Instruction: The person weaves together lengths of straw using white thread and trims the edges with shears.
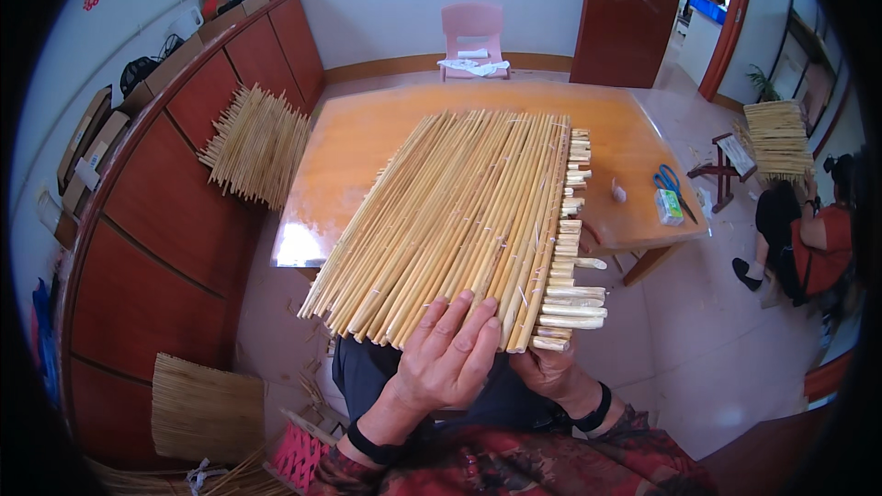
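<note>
A mat of straw-coloured reed stalks [450, 220], bound side by side with thin thread, lies tilted over the table's near edge and my lap. Along its right side, short thicker pale stalk ends [571, 308] stick out crosswise beneath the long ones. My left hand [446, 349] is closed over the near ends, fingers pressed on top of the stalks; its thumb is hidden. At the near right corner, my right hand [547, 372] grips the mat from below, its fingers partly covered by the stalks.
The wooden table [344, 142] carries blue-handled scissors [669, 182] and a small green-and-white pack [669, 208] at right. Other reed mats lean on red cabinets [165, 239] at left. A pink chair [473, 32] stands behind. A person [818, 239] sits at right with another mat [777, 138].
</note>
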Action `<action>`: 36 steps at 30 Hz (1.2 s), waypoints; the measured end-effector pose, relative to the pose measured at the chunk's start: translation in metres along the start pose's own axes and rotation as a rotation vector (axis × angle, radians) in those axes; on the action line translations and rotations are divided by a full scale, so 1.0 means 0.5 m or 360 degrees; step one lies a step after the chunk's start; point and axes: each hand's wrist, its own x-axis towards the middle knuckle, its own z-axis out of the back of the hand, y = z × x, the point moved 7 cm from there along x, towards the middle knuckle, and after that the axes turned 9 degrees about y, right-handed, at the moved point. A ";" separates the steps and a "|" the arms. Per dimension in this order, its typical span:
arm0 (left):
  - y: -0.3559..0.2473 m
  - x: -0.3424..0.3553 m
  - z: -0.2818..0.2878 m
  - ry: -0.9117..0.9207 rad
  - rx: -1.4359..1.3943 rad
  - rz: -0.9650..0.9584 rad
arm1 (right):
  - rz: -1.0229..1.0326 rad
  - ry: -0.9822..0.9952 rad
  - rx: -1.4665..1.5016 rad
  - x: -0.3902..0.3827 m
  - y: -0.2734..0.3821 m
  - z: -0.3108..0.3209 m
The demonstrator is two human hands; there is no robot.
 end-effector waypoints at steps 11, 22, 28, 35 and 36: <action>0.025 0.000 0.003 -0.0146 0.0009 0.0024 | -0.0038 -0.0010 -0.0007 0.061 0.032 0.044; 0.033 -0.004 0.012 -0.0252 -0.0006 0.0061 | 0.0174 -0.0131 0.0109 0.085 0.028 0.015; 0.090 0.043 0.083 -0.0507 -0.0068 0.0392 | 0.0059 0.0176 0.0405 -0.036 -0.023 -0.064; 0.088 0.025 0.071 -0.0484 -0.0072 0.0372 | -0.0457 -0.0231 0.0658 0.018 -0.059 0.016; 0.086 0.033 0.064 -0.0433 -0.0074 0.0297 | -0.0478 -0.0351 0.0852 0.022 -0.065 0.019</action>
